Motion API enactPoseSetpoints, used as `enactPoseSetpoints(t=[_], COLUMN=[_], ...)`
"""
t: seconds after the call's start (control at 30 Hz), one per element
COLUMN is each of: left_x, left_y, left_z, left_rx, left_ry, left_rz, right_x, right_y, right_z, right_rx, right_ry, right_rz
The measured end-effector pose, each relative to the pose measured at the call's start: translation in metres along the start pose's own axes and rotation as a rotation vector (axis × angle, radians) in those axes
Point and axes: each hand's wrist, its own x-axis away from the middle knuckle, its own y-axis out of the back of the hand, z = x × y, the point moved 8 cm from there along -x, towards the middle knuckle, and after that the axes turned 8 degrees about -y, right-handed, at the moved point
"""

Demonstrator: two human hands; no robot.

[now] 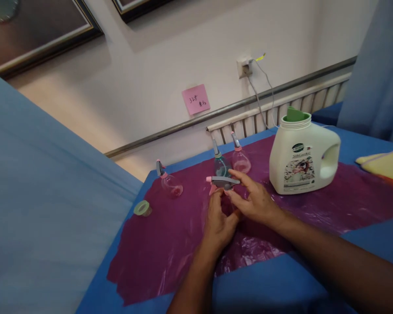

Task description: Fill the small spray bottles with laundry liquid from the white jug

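Observation:
Near the middle of the table, both hands are on a spray bottle with a grey and pink trigger head (221,182). My left hand (218,224) is closed around it just below the head, hiding most of the bottle's body. The fingers and thumb of my right hand (257,203) are closed on the back of the head. Just behind stand a teal spray bottle (221,166) and a pink-necked spray bottle (242,165). To the left, another clear spray bottle (172,186) with a little pink inside leans at an angle in this tilted view.
A large pale detergent jug (301,170) stands open at right, something green in its mouth. A green cap (143,208) lies at left on the purple plastic sheet (163,244) covering the blue table. Yellow cloth-like items (383,165) lie far right. Wall, rail and radiator bound the back.

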Motion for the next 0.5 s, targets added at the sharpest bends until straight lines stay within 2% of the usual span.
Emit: enactPoseSetpoints(t=[0.1, 0.27, 0.5], left_x=[0.0000, 0.0025, 0.0000], left_y=[0.0002, 0.0034, 0.0039], left_z=[0.0036, 0.0088, 0.0034], left_rx=[-0.034, -0.119, -0.123], left_ry=[-0.002, 0.034, 0.007], left_rz=[0.001, -0.020, -0.016], right_x=[0.0008, -0.0033, 0.0001], right_y=[-0.0009, 0.0050, 0.0031], right_z=[0.0009, -0.0063, -0.0008], right_rx=[0.004, -0.009, -0.025], right_ry=[0.046, 0.021, 0.020], right_rz=[0.020, -0.094, -0.070])
